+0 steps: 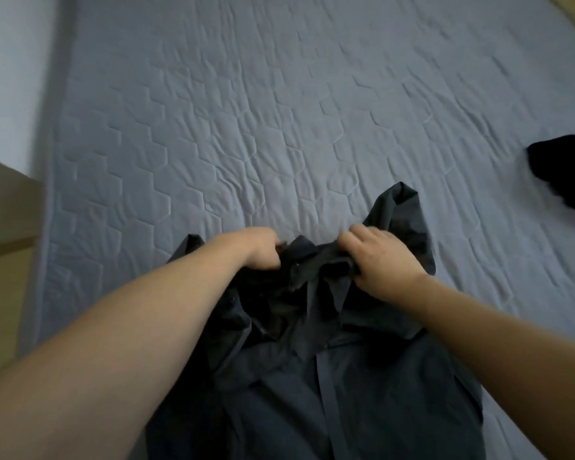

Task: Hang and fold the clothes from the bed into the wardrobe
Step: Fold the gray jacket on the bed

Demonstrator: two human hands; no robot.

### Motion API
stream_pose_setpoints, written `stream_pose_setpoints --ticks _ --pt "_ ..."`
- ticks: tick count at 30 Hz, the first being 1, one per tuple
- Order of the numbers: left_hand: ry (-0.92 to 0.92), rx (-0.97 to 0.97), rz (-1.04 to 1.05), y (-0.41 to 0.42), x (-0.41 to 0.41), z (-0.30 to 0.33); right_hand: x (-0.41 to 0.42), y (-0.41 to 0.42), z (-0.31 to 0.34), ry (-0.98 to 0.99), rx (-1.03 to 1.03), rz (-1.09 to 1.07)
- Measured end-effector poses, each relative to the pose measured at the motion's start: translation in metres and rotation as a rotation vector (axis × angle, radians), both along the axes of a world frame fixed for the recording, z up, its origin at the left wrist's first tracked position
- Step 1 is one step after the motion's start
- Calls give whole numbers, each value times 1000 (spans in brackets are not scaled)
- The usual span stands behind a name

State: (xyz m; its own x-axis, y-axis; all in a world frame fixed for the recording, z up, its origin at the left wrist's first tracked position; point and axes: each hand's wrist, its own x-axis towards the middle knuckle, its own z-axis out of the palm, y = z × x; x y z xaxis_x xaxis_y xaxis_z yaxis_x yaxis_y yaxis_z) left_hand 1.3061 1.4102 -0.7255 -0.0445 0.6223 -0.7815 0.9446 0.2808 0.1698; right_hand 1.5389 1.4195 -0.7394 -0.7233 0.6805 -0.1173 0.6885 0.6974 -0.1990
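A dark grey shirt [312,376] hangs bunched in front of me over the near edge of the bed [246,127]. My left hand [259,249] grips the left side of its collar area, fingers curled into the cloth. On the right side of the collar, my right hand [377,260] holds the fabric with bent fingers. The two hands are about a hand's width apart. The shirt's lower part runs out of the bottom of the view. No wardrobe is in sight.
A black garment [565,167] lies on the bed at the right edge of the view. The bed has a pale grey quilted cover. A wooden piece of furniture [4,227] stands at the left beside the bed, below a white wall.
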Motion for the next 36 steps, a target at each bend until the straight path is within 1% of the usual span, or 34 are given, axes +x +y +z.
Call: stream_pose_setpoints --ticks 1,2,4,6,7,8,9,10,11,12,13,14,15,16,17,18,19,20,21,22,23,24,25,26,27,28,29,31,32,34,36 --pt "102 210 32 12 -4 8 -5 12 2 -6 27 -123" --pt "158 421 129 28 -10 23 -11 22 5 -6 44 -240" --pt "210 863 341 69 -26 66 -22 36 11 50 96 -408" --pt "209 1173 479 103 -39 115 -32 36 14 168 180 -463" --pt "220 1301 492 113 -42 133 -35 33 13 201 215 -463" --pt "256 1388 454 115 -40 146 -37 30 11 181 202 -440" --pt "291 1443 363 109 -34 152 -38 26 7 138 107 -418" --pt "304 1493 242 96 -24 151 -38 19 1 112 -68 -437" --pt "288 1519 106 79 -14 143 -37 14 -5 152 -314 -523" --pt "238 1493 -31 55 1 130 -32 9 -8 287 -592 -689" --pt "166 1390 -163 25 15 113 -26 6 -9 496 -867 -908" --pt "88 1173 -288 -9 30 94 -19 5 -8 699 -1110 -1100" --pt "13 866 -395 -44 44 74 -10 4 -9 876 -1293 -1248" --pt "-66 545 -478 -77 54 57 0 4 -11 975 -1408 -1339" --pt "-149 320 -496 -106 61 44 7 4 -13 984 -1485 -1354" --pt "-223 267 -438 -125 61 35 12 3 -16 886 -1507 -1302" --pt "-263 358 -315 -134 57 29 12 0 -18 742 -1493 -1224" --pt "-248 547 -141 -135 49 22 8 -4 -20 608 -1446 -1137" --pt "-198 746 57 -129 37 14 2 -9 -23 522 -1396 -1059" --pt "-116 899 279 -116 23 8 -7 -12 -24 483 -1350 -997" --pt "-17 933 531 -102 4 1 -19 -16 -25 485 -1321 -960" --pt "33 842 804 -87 -14 -6 -30 -18 -26 526 -1313 -952" --pt "-10 687 1071 -72 -31 -13 -39 -20 -27 596 -1320 -971" --pt "-158 533 1296 -59 -43 -20 -48 -20 -26 667 -1319 -1017" --pt "-374 393 1442 -48 -49 -25 -54 -19 -25 717 -1324 -1066" --pt "-557 264 1517 -41 -51 -29 -56 -17 -22 747 -1348 -1096" --pt "-671 163 1536 -37 -51 -33 -55 -18 -20 767 -1399 -1110" --pt "-800 52 1588 -34 -47 -35 -45 -22 -15 800 -1536 -1111" --pt "-837 27 1650 -34 -45 -36 -37 -25 -13 829 -1610 -1109" --pt "-886 19 1800 -37 -48 -41 -19 -29 -12 965 -1736 -1105" --pt "-931 92 1884 -42 -51 -43 -4 -29 -11 1086 -1776 -1149"
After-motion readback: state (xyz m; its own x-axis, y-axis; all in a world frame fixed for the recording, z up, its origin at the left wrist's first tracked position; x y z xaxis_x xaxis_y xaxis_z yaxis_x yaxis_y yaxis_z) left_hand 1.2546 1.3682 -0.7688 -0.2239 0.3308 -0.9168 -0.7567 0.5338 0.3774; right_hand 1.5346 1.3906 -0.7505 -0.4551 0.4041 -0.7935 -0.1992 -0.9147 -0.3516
